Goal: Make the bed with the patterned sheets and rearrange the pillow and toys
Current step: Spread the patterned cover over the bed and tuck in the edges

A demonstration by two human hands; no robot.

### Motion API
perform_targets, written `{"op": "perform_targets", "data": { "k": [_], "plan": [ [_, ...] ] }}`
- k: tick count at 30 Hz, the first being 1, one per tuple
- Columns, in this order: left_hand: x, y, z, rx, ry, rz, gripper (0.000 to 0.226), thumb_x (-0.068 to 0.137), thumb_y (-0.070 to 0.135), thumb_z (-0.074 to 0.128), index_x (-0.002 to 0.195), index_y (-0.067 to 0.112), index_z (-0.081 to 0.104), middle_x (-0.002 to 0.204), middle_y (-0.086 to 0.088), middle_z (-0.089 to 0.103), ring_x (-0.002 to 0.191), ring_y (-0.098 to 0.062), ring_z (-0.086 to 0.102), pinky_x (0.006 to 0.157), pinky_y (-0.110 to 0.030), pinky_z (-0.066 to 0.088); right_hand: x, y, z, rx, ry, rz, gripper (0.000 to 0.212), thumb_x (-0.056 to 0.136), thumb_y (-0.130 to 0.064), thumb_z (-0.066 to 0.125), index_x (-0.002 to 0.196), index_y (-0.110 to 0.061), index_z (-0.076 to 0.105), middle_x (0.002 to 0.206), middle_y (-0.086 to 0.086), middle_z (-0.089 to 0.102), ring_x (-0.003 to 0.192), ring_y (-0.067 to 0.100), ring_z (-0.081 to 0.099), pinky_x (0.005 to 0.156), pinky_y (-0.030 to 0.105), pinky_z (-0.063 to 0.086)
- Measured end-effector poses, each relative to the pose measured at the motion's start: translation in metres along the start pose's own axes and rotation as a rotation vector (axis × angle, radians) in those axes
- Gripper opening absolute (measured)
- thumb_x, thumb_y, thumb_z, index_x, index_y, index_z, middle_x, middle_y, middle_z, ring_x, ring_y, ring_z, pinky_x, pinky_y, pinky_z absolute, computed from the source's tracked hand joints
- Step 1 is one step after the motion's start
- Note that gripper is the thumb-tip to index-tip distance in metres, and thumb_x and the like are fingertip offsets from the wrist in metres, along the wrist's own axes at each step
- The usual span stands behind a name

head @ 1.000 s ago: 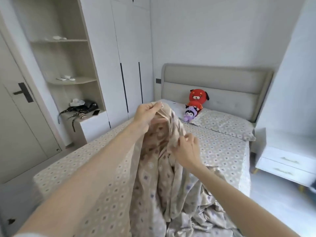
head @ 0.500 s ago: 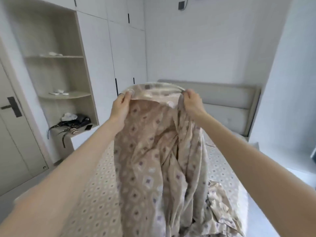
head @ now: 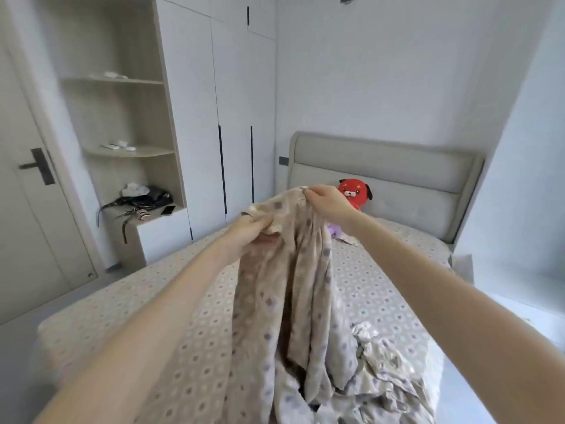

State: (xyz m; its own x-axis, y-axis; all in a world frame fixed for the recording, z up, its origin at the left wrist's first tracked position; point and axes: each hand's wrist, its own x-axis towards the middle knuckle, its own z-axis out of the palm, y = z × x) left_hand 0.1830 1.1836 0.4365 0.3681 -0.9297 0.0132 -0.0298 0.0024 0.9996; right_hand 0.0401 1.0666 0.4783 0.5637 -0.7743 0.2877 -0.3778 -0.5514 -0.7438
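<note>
Beige patterned sheet (head: 284, 301) bunched in left hand (head: 248, 229) and right hand (head: 328, 202), purple toy (head: 335, 232) mostly hidden behind it

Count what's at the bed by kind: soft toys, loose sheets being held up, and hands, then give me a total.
Soft toys: 2, the red toy and the purple toy, mostly hidden behind the sheet
Loose sheets: 1, the patterned sheet
Hands: 2, left hand and right hand, both gripping its top edge
Total: 5

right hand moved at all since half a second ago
Yes. The right hand has dropped from the top edge of the headboard to its lower panel.
</note>
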Motion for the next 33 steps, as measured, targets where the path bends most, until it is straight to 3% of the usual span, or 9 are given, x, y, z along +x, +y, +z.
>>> {"op": "perform_targets", "data": {
  "k": [4,8,14,18,21,25,29,31,33],
  "plan": [
    [-0.001,0.017,-0.004,0.094,0.035,0.124,0.033,0.101,0.026,0.045,0.083,0.011,0.068,0.060,-0.002,0.068,0.061,-0.011,0.067,0.061,-0.024,0.058,-0.007,0.014,0.001,-0.055,0.107,0.020,0.024,0.097,-0.020,0.047,0.098,-0.012,0.069,0.080,0.004,0.061,0.077,0.019,0.057,0.065,0.027,0.044],
    [0.000,0.036,0.003,0.160,0.071,0.205,0.041,0.100,0.021,0.047,0.066,0.011,0.066,0.052,0.000,0.061,0.054,-0.013,0.058,0.055,-0.019,0.050,-0.024,0.022,0.016,0.271,-0.027,0.233,0.024,0.087,-0.007,0.057,0.105,-0.010,0.042,0.086,0.013,0.060,0.067,0.021,0.063,0.065,0.035,0.058],
    [-0.007,0.048,0.021,0.295,0.051,0.311,0.042,0.100,0.017,0.045,0.061,0.010,0.056,0.043,0.008,0.055,0.043,0.002,0.051,0.052,-0.005,0.041,-0.057,0.046,0.041,-0.241,-0.409,-0.040,0.015,0.084,-0.036,0.067,0.090,-0.023,0.064,0.106,0.001,0.063,0.098,0.020,0.058,0.077,0.027,0.046],
    [-0.014,0.055,0.035,0.362,0.023,0.334,0.044,0.099,0.023,0.048,0.057,0.015,0.060,0.045,0.008,0.060,0.045,0.002,0.054,0.055,-0.004,0.043,-0.064,0.055,0.068,-0.283,-0.116,0.041,0.032,0.081,-0.048,0.063,0.087,-0.017,0.066,0.097,0.004,0.059,0.094,0.022,0.055,0.071,0.029,0.044],
    [-0.022,0.057,0.037,0.501,0.098,0.410,0.048,0.099,0.029,0.047,0.054,0.024,0.063,0.050,0.009,0.064,0.048,0.004,0.055,0.058,-0.003,0.041,-0.068,0.060,0.062,-0.250,0.090,0.082,0.013,0.081,-0.018,0.059,0.088,-0.007,0.062,0.091,0.006,0.062,0.086,0.027,0.060,0.065,0.033,0.047],
    [-0.025,0.058,0.019,0.673,0.284,0.463,0.043,0.101,0.034,0.040,0.070,0.017,0.064,0.056,0.009,0.064,0.057,-0.007,0.057,0.065,-0.024,0.044,-0.068,0.062,0.031,-0.270,0.028,-0.104,0.014,0.080,0.001,0.048,0.086,-0.007,0.058,0.083,0.006,0.062,0.079,0.027,0.056,0.063,0.033,0.040],
    [-0.021,0.061,-0.007,0.782,0.482,0.508,0.037,0.103,0.031,0.034,0.095,0.015,0.065,0.075,0.003,0.064,0.073,-0.015,0.056,0.062,-0.020,0.032,-0.050,0.040,0.001,-0.252,0.010,-0.188,0.036,0.084,0.006,0.037,0.096,-0.014,0.063,0.094,0.006,0.066,0.075,0.022,0.057,0.062,0.026,0.044],
    [-0.015,0.068,-0.016,0.703,0.525,0.476,0.035,0.104,0.029,0.033,0.108,0.013,0.063,0.090,-0.003,0.066,0.086,-0.017,0.057,0.070,-0.020,0.035,-0.039,0.023,-0.012,-0.117,0.042,-0.222,0.033,0.088,0.006,0.036,0.091,-0.019,0.057,0.078,0.001,0.066,0.051,0.006,0.049,0.041,0.012,0.033],
    [-0.009,0.079,-0.021,0.416,0.526,0.400,0.034,0.104,0.028,0.033,0.110,0.008,0.061,0.100,-0.011,0.065,0.090,-0.016,0.064,0.082,-0.025,0.049,-0.027,0.005,-0.027,0.033,0.069,-0.252,0.031,0.091,0.003,0.034,0.089,-0.024,0.049,0.063,-0.002,0.057,0.038,0.001,0.037,0.038,0.011,0.029]
  ]
}}
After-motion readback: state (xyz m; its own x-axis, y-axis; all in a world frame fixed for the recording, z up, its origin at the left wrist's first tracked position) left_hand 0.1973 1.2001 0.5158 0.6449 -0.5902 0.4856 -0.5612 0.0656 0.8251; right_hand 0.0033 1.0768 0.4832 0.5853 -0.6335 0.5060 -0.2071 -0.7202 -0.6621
